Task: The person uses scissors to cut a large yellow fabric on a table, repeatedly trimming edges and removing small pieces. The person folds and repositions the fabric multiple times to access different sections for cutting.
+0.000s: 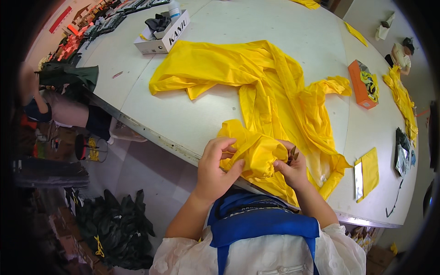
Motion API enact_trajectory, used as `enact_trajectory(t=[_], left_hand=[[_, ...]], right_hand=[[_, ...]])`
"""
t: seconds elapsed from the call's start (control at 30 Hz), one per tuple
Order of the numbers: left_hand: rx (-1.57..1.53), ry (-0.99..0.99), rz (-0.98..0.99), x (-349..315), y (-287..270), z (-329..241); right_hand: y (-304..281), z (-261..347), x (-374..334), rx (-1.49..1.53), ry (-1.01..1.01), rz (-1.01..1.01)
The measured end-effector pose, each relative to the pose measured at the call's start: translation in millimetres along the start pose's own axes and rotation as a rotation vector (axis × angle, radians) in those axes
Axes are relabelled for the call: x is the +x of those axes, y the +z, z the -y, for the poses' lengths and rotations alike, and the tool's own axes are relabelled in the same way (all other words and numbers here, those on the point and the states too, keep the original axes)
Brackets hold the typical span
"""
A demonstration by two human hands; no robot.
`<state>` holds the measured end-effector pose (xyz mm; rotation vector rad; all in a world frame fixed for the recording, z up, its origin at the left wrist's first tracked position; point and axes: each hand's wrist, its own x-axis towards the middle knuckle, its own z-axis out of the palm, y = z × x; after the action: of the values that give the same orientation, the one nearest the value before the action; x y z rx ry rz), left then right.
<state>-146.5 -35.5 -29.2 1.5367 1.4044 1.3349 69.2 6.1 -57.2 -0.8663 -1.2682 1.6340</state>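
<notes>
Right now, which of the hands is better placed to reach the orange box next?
Probably the right hand: it is nearer the orange box. The left hand is farther away; both touch yellow cloth.

Glossy, crinkled cloth garment [279, 105]

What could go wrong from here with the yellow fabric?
The dark object in the right hand, possibly small snips, could nick or snag the yellow fabric beside it. Bunched between that hand and the left hand, the fabric might crease. Some lies at the near edge of the table, so it may slip off.
</notes>
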Motion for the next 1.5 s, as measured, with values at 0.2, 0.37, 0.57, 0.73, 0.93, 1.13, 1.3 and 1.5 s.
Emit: enact_trajectory(t=[0.2,0.37,0.57,0.73,0.93,1.13,1.3,1.5], left_hand=[[-0.396,-0.373,-0.037,-10.6,-3.5,6.7],[-0.742,-0.446,0.053,-12.1,-1.3,0.0],[-0.603,-0.379,0.208,-16.2,0.1,-13.6],[-0.601,-0.393,0.235,-18.9,-3.3,-15.0],[-0.539,-0.373,0.256,-25.9,-6.3,-11.6],[-0.229,-0.144,0.224,-24.5,-2.6,-26.5],[0.357,0.441,-0.045,-29.4,7.8,-22.0],[0.231,0.622,-0.176,-31.6,20.0,-15.0]], right_hand=[[-0.8,-14.3,-20.2,-0.064,0.024,-0.042],[-26.5,-26.0,-33.9,-0.464,0.027,0.359],[7.1,40.7,11.1,-0.226,0.158,0.207],[4.5,42.9,13.5,-0.146,0.259,0.445],[15.1,52.9,6.0,-0.233,0.196,0.340],[13.9,69.0,4.2,-0.534,-0.038,0.366],[9.8,55.9,-0.7,-0.940,-0.744,0.286],[10.2,43.4,-10.2,-0.891,-0.919,0.179]])
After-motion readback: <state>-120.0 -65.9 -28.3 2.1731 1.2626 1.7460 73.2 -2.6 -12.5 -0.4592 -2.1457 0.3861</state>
